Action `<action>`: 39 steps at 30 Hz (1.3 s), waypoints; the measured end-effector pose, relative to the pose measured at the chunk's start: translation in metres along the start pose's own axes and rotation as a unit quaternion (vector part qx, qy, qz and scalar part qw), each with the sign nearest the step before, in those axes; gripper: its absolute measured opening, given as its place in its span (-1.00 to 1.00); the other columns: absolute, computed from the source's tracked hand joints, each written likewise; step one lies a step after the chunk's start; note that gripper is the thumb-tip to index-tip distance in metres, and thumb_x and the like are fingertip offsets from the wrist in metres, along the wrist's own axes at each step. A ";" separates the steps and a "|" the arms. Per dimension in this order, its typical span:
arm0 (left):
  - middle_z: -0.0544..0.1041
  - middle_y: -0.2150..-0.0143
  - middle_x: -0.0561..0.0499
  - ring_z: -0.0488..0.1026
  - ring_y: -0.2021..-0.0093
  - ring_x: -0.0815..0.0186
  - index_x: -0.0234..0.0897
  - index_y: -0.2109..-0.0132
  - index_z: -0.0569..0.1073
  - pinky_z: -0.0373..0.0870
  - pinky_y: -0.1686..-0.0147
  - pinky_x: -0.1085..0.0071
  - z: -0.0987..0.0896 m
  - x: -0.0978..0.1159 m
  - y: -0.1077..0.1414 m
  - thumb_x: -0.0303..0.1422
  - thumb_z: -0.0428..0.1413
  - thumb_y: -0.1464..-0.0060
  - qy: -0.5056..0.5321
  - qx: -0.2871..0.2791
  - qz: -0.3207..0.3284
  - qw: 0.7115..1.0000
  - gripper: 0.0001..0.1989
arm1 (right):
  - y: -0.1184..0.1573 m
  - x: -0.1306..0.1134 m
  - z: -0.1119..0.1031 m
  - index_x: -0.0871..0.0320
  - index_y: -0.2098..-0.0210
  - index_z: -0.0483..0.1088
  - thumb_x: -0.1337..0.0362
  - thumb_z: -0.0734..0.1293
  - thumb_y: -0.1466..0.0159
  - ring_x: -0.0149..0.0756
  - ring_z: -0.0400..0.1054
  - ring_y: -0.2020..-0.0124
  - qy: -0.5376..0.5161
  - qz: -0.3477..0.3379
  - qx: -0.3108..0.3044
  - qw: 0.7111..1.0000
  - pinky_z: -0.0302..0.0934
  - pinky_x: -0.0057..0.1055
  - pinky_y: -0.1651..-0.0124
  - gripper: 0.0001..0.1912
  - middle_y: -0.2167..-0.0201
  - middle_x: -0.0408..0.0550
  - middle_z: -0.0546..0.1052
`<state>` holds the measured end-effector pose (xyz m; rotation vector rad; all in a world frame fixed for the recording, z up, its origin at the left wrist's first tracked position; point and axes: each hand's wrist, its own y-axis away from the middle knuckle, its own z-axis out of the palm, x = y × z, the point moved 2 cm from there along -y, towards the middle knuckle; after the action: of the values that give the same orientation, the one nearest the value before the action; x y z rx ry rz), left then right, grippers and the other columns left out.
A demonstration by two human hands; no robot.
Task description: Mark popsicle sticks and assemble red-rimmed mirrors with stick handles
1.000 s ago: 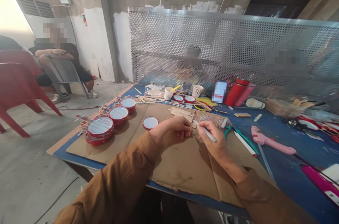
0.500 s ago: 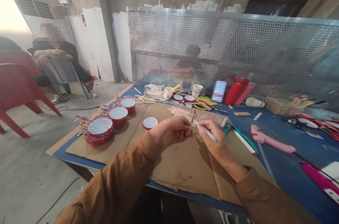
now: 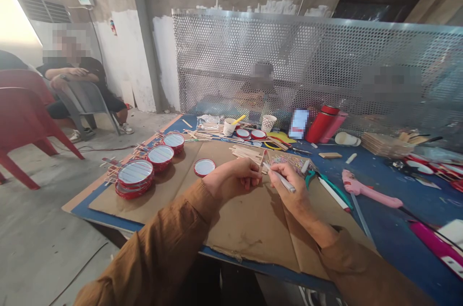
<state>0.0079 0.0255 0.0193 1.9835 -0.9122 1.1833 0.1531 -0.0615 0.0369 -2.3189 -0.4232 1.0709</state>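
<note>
My left hand (image 3: 248, 173) pinches a thin wooden stick (image 3: 264, 157) upright; its upper end looks red. In my right hand (image 3: 289, 181) is a white marker pen (image 3: 287, 183), its tip pointing at the stick. Just behind my left hand lies a pile of flat wooden sticks (image 3: 244, 152). Small coloured pieces (image 3: 285, 160), too small to make out, are heaped beyond my right hand. To the left of my left hand sits a red-rimmed round disc (image 3: 204, 167). Both hands are over a cardboard sheet (image 3: 249, 229).
Stacked red-rimmed discs with sticks attached (image 3: 135, 173) line the left side. Toward the right are green-handled pliers (image 3: 310, 178), a pink glue gun (image 3: 372, 191) and a red bottle (image 3: 321, 122). A perforated metal panel (image 3: 217, 55) stands behind the table. One person (image 3: 77, 72) sits at left.
Both hands stay nearly in place. The pen and the stick have barely moved, and the whole view has shifted very slightly.
</note>
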 end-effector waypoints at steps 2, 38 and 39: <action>0.37 0.62 0.12 0.36 0.64 0.49 -0.36 0.44 0.37 0.28 0.57 0.57 0.000 -0.001 0.000 -0.42 -0.02 -0.05 -0.001 0.004 0.001 1.000 -0.84 | 0.000 -0.001 0.000 0.12 0.32 0.32 0.17 0.22 -0.25 -0.38 0.35 0.53 0.000 -0.002 -0.006 1.000 0.23 -0.48 0.43 -0.85 0.54 -0.16 0.45; 0.40 0.60 0.12 0.32 0.64 0.54 -0.37 0.42 0.39 0.25 0.60 0.63 0.001 0.000 0.001 -0.45 -0.01 -0.04 0.001 0.023 -0.005 1.000 -0.87 | 0.002 -0.002 0.002 0.11 0.31 0.32 0.16 0.21 -0.25 -0.38 0.36 0.52 0.000 -0.003 -0.012 1.000 0.23 -0.48 0.43 -0.84 0.50 -0.15 0.47; 0.40 0.60 0.12 0.32 0.63 0.55 -0.37 0.42 0.40 0.25 0.60 0.64 0.001 0.000 0.002 -0.45 -0.01 -0.04 0.000 0.024 -0.007 1.000 -0.87 | 0.002 -0.001 0.002 0.11 0.31 0.32 0.16 0.21 -0.26 -0.39 0.37 0.52 0.001 -0.001 -0.011 1.000 0.23 -0.48 0.43 -0.84 0.50 -0.16 0.47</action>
<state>0.0072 0.0238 0.0193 2.0248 -0.8763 1.2069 0.1514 -0.0627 0.0357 -2.3377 -0.4386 1.0687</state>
